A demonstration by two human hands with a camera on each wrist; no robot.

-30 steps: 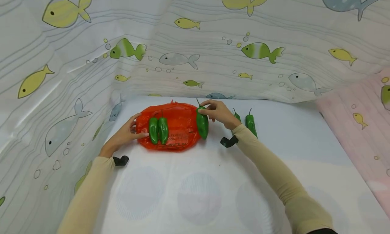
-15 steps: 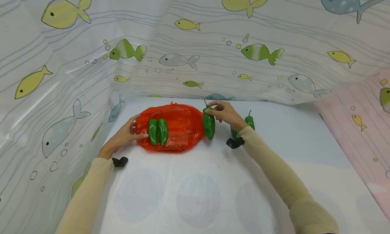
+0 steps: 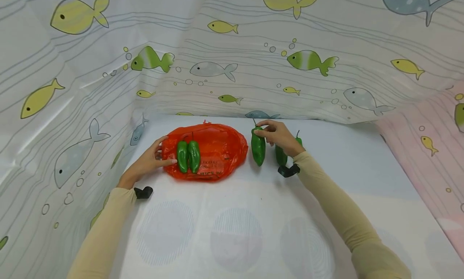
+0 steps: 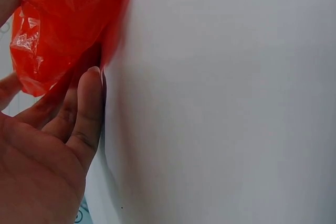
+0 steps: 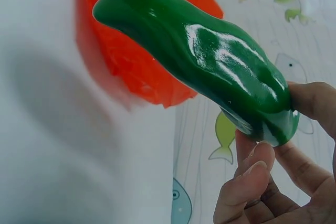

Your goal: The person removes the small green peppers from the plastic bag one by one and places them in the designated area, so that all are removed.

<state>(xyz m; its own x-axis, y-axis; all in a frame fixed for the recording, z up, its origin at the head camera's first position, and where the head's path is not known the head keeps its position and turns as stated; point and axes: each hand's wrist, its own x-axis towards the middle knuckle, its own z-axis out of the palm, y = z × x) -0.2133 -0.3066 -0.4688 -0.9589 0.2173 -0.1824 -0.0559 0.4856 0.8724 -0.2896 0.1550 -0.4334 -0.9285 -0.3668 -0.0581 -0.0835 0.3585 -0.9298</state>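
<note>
My left hand [image 3: 149, 159] holds the left edge of a red plastic bag [image 3: 217, 142], thumb over it and fingers along its far side. The left wrist view shows the bag [image 4: 58, 35] between thumb and fingers. Two green chili peppers [image 3: 183, 157] lie side by side on the bag's left half; whether inside it I cannot tell. My right hand [image 3: 277, 136] pinches another green chili pepper [image 3: 258, 150] at its stem end, tip downward, just right of the bag. In the right wrist view this pepper [image 5: 210, 56] is raised, its shadow apart from it.
Past my right hand are two more green peppers: one [image 3: 280, 155] partly behind the wrist, the other [image 3: 299, 140] mostly hidden by the arm. A white tabletop [image 3: 235, 198] lies in front. Fish-print sheeting [image 3: 250, 77] rises behind and at the left.
My right hand has moved rightward with the chili pepper, from the bag's right edge to a spot apart from it. My left hand and the two peppers on the bag have stayed put.
</note>
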